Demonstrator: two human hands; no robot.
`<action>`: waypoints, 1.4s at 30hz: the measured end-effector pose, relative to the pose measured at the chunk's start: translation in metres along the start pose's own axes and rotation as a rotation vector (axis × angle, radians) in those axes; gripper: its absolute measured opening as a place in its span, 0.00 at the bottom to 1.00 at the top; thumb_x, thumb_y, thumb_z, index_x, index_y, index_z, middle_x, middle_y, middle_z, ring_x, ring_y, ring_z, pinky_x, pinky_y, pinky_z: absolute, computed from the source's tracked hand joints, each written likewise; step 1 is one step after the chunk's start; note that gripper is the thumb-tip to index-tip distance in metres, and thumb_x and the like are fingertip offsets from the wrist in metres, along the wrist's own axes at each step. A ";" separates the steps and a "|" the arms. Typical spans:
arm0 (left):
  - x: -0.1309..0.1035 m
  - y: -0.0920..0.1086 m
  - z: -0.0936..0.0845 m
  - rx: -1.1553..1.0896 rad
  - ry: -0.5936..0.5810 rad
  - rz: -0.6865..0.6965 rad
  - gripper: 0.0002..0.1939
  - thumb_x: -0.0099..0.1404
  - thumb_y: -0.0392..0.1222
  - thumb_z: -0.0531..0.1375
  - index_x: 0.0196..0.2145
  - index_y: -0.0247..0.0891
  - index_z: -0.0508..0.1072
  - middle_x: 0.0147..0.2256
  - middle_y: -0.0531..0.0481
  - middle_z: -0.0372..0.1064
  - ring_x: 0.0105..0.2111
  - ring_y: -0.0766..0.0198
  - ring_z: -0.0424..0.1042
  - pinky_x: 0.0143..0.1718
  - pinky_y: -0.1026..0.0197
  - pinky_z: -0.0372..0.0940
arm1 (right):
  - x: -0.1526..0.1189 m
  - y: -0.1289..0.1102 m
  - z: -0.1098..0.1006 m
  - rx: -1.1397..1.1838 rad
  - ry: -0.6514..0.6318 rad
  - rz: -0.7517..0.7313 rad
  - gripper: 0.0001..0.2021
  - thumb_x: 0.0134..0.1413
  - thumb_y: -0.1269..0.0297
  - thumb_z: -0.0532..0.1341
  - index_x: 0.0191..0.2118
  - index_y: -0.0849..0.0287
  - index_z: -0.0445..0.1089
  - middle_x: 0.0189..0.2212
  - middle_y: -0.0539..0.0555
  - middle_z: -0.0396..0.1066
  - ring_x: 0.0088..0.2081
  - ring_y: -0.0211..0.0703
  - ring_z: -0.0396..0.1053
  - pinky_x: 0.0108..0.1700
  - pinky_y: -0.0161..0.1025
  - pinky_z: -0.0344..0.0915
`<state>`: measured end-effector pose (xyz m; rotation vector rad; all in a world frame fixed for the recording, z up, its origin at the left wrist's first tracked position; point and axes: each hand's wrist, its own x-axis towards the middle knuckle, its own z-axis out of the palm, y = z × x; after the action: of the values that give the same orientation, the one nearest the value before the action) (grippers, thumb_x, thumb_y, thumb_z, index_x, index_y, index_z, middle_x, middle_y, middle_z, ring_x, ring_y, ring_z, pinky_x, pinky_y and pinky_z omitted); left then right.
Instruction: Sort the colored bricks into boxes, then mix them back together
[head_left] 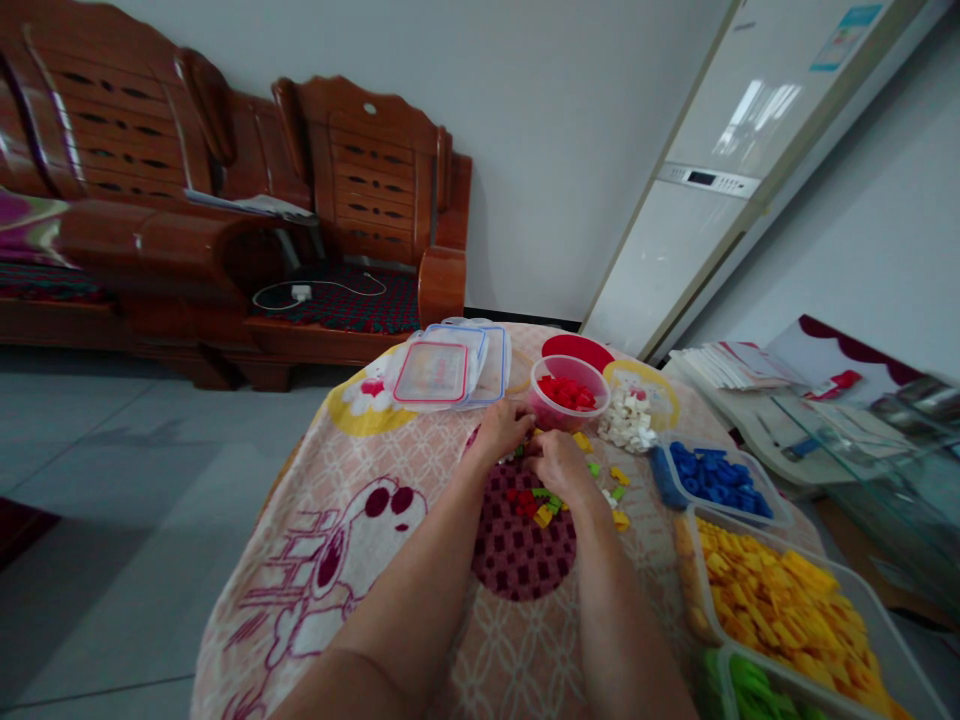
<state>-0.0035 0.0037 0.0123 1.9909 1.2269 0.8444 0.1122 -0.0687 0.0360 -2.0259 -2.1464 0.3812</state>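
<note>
Both hands are at the middle of the cloth-covered table, close together over small plastic pieces. My left hand (504,430) has its fingers bent down at the pieces; what they touch is too small to make out. Beside it, my right hand (559,462) curls inward, its fingertips hidden. Just below the hands lie red pieces (523,502), green pieces and a yellow piece (543,516). More yellow and green pieces are scattered right of my right hand. A round tub of red pieces (570,392) stands just beyond the hands.
Clear lids (433,373) lie at the back left of the table (315,540). White pieces (628,420) are heaped at the right, near a box of blue pieces (716,478), a large box of yellow pieces (787,600) and a box of green pieces (754,690).
</note>
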 end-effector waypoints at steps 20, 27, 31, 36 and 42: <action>0.001 -0.001 0.001 0.070 0.017 0.029 0.11 0.59 0.36 0.55 0.26 0.34 0.78 0.23 0.53 0.70 0.26 0.69 0.64 0.28 0.66 0.53 | -0.004 0.007 -0.007 0.727 0.135 0.042 0.05 0.46 0.64 0.61 0.27 0.60 0.71 0.17 0.47 0.69 0.18 0.35 0.66 0.20 0.29 0.58; -0.001 0.001 -0.001 -0.029 -0.038 0.011 0.13 0.61 0.37 0.54 0.28 0.34 0.79 0.26 0.51 0.75 0.26 0.68 0.68 0.30 0.67 0.60 | -0.001 0.016 -0.011 1.172 0.342 0.078 0.13 0.42 0.58 0.66 0.32 0.62 0.70 0.20 0.49 0.73 0.20 0.38 0.71 0.20 0.32 0.69; -0.001 0.000 -0.001 -0.034 -0.040 -0.011 0.13 0.61 0.37 0.54 0.31 0.35 0.80 0.27 0.50 0.76 0.27 0.67 0.70 0.31 0.67 0.62 | 0.002 0.021 -0.013 1.324 0.511 0.105 0.14 0.41 0.60 0.68 0.33 0.62 0.70 0.22 0.51 0.74 0.23 0.41 0.74 0.26 0.37 0.75; -0.001 0.002 -0.001 -0.036 -0.055 -0.012 0.13 0.62 0.36 0.54 0.31 0.35 0.80 0.28 0.50 0.77 0.28 0.67 0.72 0.32 0.67 0.64 | 0.004 0.024 -0.016 1.491 0.762 0.134 0.19 0.36 0.64 0.70 0.38 0.63 0.69 0.27 0.52 0.76 0.29 0.44 0.77 0.34 0.41 0.77; -0.001 0.002 -0.001 -0.046 -0.054 -0.027 0.13 0.62 0.36 0.54 0.31 0.34 0.80 0.28 0.50 0.77 0.28 0.67 0.72 0.32 0.67 0.64 | 0.001 0.026 -0.022 1.465 0.758 0.137 0.22 0.36 0.62 0.70 0.41 0.64 0.69 0.29 0.54 0.77 0.31 0.43 0.77 0.32 0.38 0.76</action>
<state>-0.0035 0.0026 0.0137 1.9439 1.1905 0.7943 0.1436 -0.0650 0.0491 -1.0825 -0.7345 0.7279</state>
